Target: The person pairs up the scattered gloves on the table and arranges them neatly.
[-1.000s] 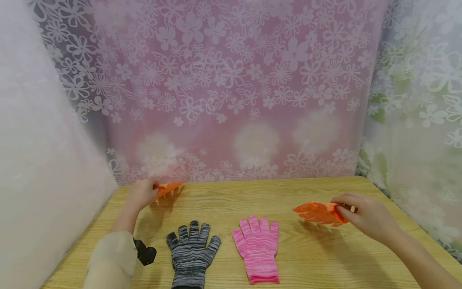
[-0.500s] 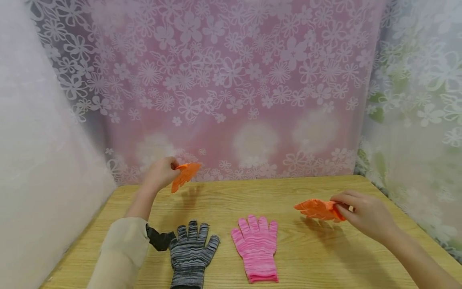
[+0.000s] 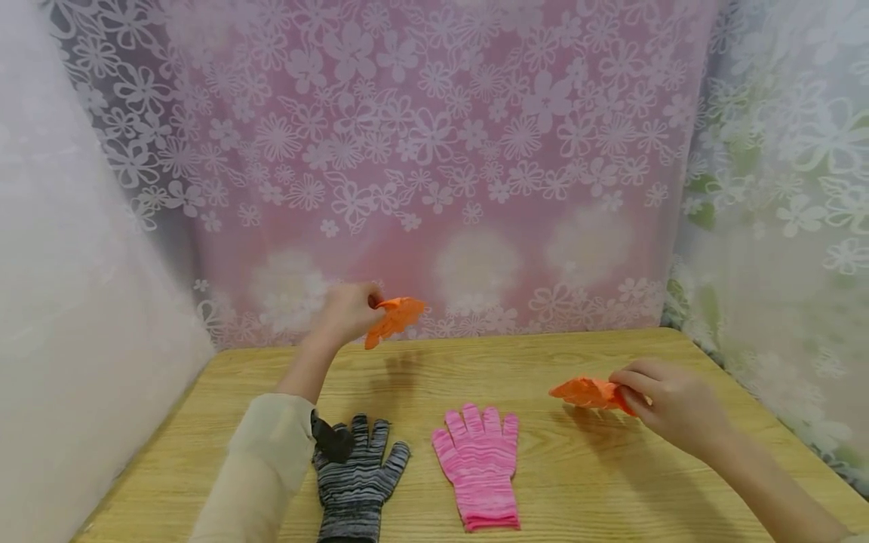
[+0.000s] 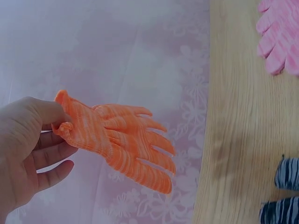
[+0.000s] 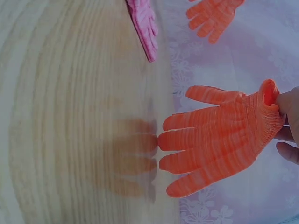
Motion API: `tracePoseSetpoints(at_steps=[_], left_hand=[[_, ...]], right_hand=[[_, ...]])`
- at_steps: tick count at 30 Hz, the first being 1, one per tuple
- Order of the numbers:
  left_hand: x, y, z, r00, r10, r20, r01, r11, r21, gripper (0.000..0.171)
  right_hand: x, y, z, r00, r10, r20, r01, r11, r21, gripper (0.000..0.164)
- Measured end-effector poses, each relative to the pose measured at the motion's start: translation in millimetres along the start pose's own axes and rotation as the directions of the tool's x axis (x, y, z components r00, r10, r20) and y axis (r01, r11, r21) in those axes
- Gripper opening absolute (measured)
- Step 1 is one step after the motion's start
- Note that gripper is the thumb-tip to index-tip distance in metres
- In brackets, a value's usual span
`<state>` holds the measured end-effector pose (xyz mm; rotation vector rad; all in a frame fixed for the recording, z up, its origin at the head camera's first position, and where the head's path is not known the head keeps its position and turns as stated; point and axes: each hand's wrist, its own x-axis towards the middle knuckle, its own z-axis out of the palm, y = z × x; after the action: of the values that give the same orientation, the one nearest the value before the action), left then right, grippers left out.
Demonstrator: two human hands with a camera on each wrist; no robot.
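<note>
My left hand (image 3: 349, 311) pinches an orange knit glove (image 4: 126, 135) by its cuff, holding it above the back of the table. Its fingers point away from my hand in the left wrist view. On the right, my right hand (image 3: 679, 403) pinches a second orange glove (image 5: 210, 140) at the cuff, raised over the table with its shadow below. Between and nearer to me, a grey-and-black striped glove (image 3: 353, 490) lies flat, partly covered by the black wrist device. Beside it rests a pink glove (image 3: 480, 467), fingers pointing away from me.
A wood-grain table (image 3: 570, 483) carries the flat gloves. A pink flowered curtain (image 3: 434, 151) hangs behind its back edge. Pale sheets hang at the left (image 3: 88, 302) and right (image 3: 781, 264).
My left hand has lifted its orange glove from near the table's back left and carried it to the right. My right hand and its glove have barely shifted.
</note>
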<state>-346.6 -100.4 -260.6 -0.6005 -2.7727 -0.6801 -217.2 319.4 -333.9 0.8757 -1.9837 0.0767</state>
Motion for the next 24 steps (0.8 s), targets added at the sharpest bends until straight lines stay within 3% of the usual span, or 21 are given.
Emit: tracePoseSetpoints(at_steps=[10, 15, 21, 24], left_hand=[[1.7, 27.4, 14.6, 0.999, 0.049, 0.019, -0.049, 0.998, -0.04, 0.009], [3.4, 41.5, 27.7, 0.995, 0.094, 0.022, -0.093, 0.995, -0.023, 0.006], [2.3, 58.1, 50.3, 0.981, 0.182, 0.071, -0.185, 0.982, 0.046, 0.004], [2.3, 65.9, 58.1, 0.974, 0.215, 0.076, -0.22, 0.974, 0.06, 0.008]], right_hand=[[-14.2, -8.3, 8.8, 0.991, -0.13, 0.032, 0.124, 0.982, 0.14, 0.045], [-26.2, -13.3, 11.4, 0.985, -0.149, 0.09, 0.122, 0.959, 0.254, 0.039], [-38.7, -20.1, 14.2, 0.959, -0.169, 0.226, 0.075, 0.925, 0.372, 0.033], [-43.0, -22.7, 16.0, 0.943, -0.165, 0.288, 0.034, 0.911, 0.411, 0.015]])
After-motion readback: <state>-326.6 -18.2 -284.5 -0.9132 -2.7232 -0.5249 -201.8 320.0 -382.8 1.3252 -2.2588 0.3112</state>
